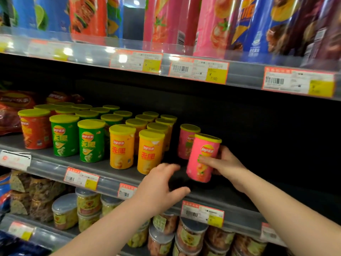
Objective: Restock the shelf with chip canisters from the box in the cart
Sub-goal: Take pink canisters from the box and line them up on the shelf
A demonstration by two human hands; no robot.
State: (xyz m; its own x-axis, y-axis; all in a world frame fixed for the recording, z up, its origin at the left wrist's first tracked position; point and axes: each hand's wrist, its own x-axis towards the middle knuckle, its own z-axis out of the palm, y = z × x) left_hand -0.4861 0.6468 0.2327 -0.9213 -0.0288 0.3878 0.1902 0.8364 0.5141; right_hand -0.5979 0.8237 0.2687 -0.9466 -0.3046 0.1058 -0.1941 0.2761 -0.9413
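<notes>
My right hand (224, 161) grips a pink chip canister (202, 157) with a yellow lid, standing slightly tilted on the middle shelf (217, 193). Just behind it stands another pink canister (187, 141). My left hand (160, 185) hovers open over the shelf's front edge, a little left of the held canister, holding nothing. To the left stand rows of yellow canisters (150, 152), green canisters (91, 141) and an orange-red one (35, 129). The box and cart are out of view.
The middle shelf is dark and bare to the right of the pink canisters. Tall canisters (166, 21) fill the upper shelf behind price tags (198, 71). Clear-lidded tubs (88, 204) crowd the lower shelf. Red bags (11, 111) lie at far left.
</notes>
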